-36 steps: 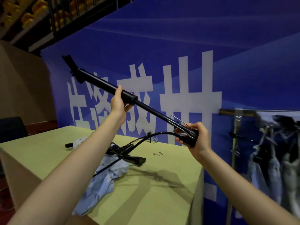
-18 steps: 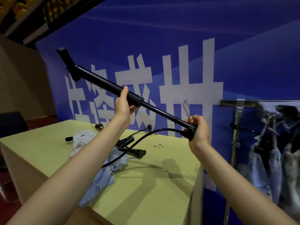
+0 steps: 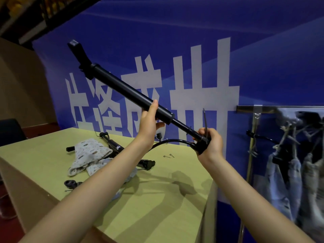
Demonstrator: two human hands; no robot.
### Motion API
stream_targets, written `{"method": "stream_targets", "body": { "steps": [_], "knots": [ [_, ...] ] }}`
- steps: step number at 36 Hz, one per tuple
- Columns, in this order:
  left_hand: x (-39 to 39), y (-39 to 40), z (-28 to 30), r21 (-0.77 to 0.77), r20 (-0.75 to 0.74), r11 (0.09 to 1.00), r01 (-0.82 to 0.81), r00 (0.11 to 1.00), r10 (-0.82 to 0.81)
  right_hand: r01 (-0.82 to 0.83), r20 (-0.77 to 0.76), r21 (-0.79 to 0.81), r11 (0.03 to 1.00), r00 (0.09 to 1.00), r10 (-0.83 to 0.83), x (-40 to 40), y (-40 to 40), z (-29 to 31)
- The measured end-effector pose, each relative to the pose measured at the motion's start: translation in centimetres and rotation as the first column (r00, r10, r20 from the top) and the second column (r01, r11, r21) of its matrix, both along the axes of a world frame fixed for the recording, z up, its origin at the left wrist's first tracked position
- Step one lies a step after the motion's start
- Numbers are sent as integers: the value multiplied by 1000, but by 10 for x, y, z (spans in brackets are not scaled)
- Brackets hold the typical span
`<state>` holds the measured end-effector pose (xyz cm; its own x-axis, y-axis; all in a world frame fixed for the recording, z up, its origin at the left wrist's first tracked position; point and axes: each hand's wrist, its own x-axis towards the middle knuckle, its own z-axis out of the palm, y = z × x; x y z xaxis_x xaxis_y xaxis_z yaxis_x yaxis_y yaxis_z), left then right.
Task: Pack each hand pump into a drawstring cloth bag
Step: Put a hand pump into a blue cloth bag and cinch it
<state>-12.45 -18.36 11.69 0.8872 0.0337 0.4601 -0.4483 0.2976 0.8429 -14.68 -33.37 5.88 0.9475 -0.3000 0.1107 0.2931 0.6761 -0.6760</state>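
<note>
I hold a long black hand pump [image 3: 122, 88] slantwise in the air above the table, its handle end up at the left. My left hand [image 3: 149, 120] grips the barrel near its lower collar. My right hand [image 3: 209, 143] grips the pump's base, where a wire foot stand sticks up and a black hose [image 3: 172, 141] curves off to the left. On the table lie patterned drawstring cloth bags [image 3: 90, 155] and a second black pump [image 3: 115, 148], partly covered by the cloth.
The yellow-green table [image 3: 166, 204] ends at a right edge near my right forearm. Two small metal needles [image 3: 168, 156] and a black part [image 3: 70, 183] lie on it. A rail with hanging bagged pumps [image 3: 294, 155] stands at the right. A blue banner fills the background.
The pump has tilted steeper, its handle end moving right. The wire stand at the base has swung upright. The view has shifted, showing more of the table.
</note>
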Motion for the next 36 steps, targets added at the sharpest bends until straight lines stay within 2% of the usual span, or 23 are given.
{"method": "stream_targets", "body": {
  "steps": [5, 11, 22, 26, 29, 33, 36],
  "knots": [
    [-8, -9, -6, 18, -4, 1000, 20, 1000, -20, -9, 13, -3, 1000, 1000, 10, -1, 2, 4],
    [-11, -20, -12, 120, 1, 993, -18, 1000, 18, -9, 43, 10, 1000, 999, 8, -2, 6, 5],
    [-14, -30, -31, 216, -81, 975, 49, 996, -32, 62, 49, -99, 993, 997, -58, -9, 9, 6],
    [-12, -25, -32, 151, -112, 981, 123, 988, -107, 38, 59, -157, 987, 998, -29, -13, 8, 7],
    [-7, -19, -28, 88, -101, 993, 79, 992, -70, -3, 72, -206, 979, 997, 18, -14, 8, 7],
    [-7, -15, -10, -203, -14, 974, 105, 994, -110, -87, 63, -267, 960, 992, 108, -15, 18, 0],
    [-4, -9, 5, -241, 43, 963, 123, 992, -116, -123, 73, -247, 961, 987, 145, -18, 29, -6]
  ]
}}
